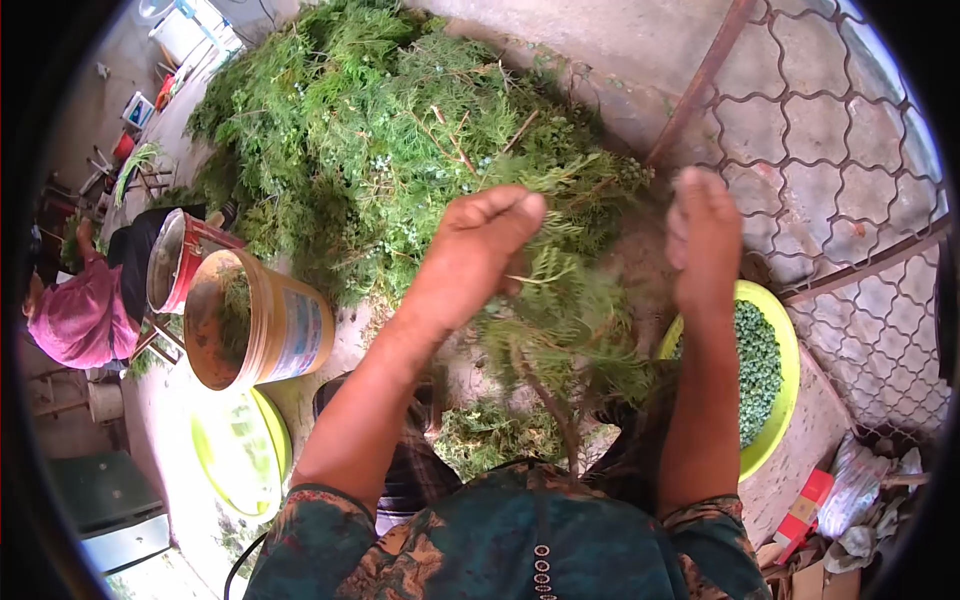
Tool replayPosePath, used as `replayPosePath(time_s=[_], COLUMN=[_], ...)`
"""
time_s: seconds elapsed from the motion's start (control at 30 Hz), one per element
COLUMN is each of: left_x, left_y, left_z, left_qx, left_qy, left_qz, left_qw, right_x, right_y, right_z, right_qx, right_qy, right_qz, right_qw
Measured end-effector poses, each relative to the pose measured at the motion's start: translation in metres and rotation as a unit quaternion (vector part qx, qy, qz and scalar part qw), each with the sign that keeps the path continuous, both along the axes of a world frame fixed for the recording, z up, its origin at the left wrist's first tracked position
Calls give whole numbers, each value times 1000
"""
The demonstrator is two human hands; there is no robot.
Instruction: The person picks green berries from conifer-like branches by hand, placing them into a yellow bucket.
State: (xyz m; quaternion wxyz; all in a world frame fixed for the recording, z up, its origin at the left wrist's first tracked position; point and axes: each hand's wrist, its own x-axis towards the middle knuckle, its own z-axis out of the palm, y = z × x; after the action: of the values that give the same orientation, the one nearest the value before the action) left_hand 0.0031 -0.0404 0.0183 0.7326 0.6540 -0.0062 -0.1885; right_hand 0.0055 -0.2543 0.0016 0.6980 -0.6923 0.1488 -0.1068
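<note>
My left hand (pixel 482 240) is closed around a leafy evergreen branch (pixel 575 305), in front of a big heap of cut evergreen branches (pixel 370 150). The bare brown stem of the held branch runs down toward my lap. To the right, my right hand (pixel 706 235) is raised, somewhat blurred, with its fingers curled in; anything between them is too small to make out. Under my right forearm stands a yellow-green basin (pixel 790 370) holding many small green cones (pixel 758 370). Pale bluish-green cones also dot the heap.
On the left stand a tan bucket (pixel 310 335), a red bucket (pixel 165 262) and a bright yellow-green basin (pixel 275 430). Another person in a pink top (pixel 85 315) sits beyond them. A metal mesh panel (pixel 830 150) is at right, above plastic bags (pixel 850 485) and a red box (pixel 805 505).
</note>
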Motion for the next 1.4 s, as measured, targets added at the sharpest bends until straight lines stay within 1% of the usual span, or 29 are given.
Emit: replayPosePath(time_s=[0.07, 0.1, 0.17, 0.2, 0.27, 0.3, 0.37, 0.5, 0.53, 0.57, 0.6, 0.63, 0.67, 0.7, 0.77, 0.8, 0.83, 0.87, 0.93, 0.97, 1.0, 1.03, 1.07, 1.13, 1.17, 1.2, 1.27, 1.33, 1.4], left_x=[2, 0, -1, -1, -2, -4, -5, -2, -1, -1, 1, 5, 10, 18, 25, 26, 28, 28, 27, 26, 27, 29, 31, 31, 31, 30, 28, 29, 28], left_y=[12, 13, 13, 12, 9, 6, 5, 4, 3, 0, 2, 6, 12, 21, 25, 24, 24, 22, 17, 17, 17, 16, 16, 17, 17, 15, 11, 10, 9], left_z=[2, 4, 3, 3, 1, 5, 6, 0, 1, 5, 4, 1, -3, -13, -21, -23, -27, -29, -28, -26, -30, -36, -39, -40, -41, -40, -36, -42, -43], left_qx=[-33, -27, -27, -29, -32, -29, -24, -30, -40, -6, -6, 0, 6, -52, -37, -24, -60, -59, -13, 28, 28, -38, -105, -104, -104, -103, -71, -87, -102], left_qy=[19, 26, 25, 25, 28, 44, 61, 64, 54, 95, 99, 83, 65, 53, 40, 30, 5, 7, -10, -27, -27, -11, 6, 8, 10, 12, 0, 9, 19], left_qz=[-36, -41, -62, -79, -84, -56, -27, -40, -59, 3, 7, 65, 126, 100, 129, 150, 132, 133, 130, 130, 130, 146, 162, 161, 160, 159, 165, 174, 185], left_qw=[999, 998, 997, 996, 996, 997, 997, 997, 996, 995, 995, 994, 990, 992, 990, 988, 989, 989, 991, 991, 991, 988, 981, 981, 982, 982, 984, 981, 977], right_x=[-1, -3, -13, -15, -17, -17, -18, -13, -12, -10, -3, 10, 13, 10, -2, -11, -19, -25, -27, -27, -26, -24, -23, -20, -20, -21, -23, -22, -21], right_y=[-16, -6, 33, 42, 52, 53, 54, 52, 48, 41, 18, -5, -26, -19, 3, 18, 29, 34, 40, 43, 47, 50, 55, 65, 67, 69, 74, 78, 80], right_z=[-1, 2, 9, 10, 10, 10, 6, 3, 7, 9, 3, 5, 5, 12, 19, 20, 19, 17, 17, 14, 10, 4, -4, -24, -30, -29, -24, -26, -29], right_qx=[122, 124, 162, 164, 226, 226, 182, 135, 119, 103, 167, 353, 414, 399, 388, 353, 315, 228, 177, 176, 131, 86, 86, -82, -146, -145, -267, -289, -391], right_qy=[-51, -52, 10, 10, 52, 52, -3, -44, -49, -52, -104, -85, -120, -118, -117, -87, -58, -44, 32, 32, 3, -27, -26, -175, -184, -182, -122, -156, -223], right_qz=[105, 102, 145, 140, 218, 217, 295, 282, 219, 155, 128, 71, 113, 120, 130, 158, 185, 218, 258, 257, 258, 257, 256, 222, 206, 205, 240, 233, 218], right_qw=[986, 986, 976, 976, 948, 948, 938, 949, 967, 981, 972, 929, 895, 901, 905, 918, 929, 948, 949, 950, 957, 962, 962, 956, 950, 951, 925, 915, 866])
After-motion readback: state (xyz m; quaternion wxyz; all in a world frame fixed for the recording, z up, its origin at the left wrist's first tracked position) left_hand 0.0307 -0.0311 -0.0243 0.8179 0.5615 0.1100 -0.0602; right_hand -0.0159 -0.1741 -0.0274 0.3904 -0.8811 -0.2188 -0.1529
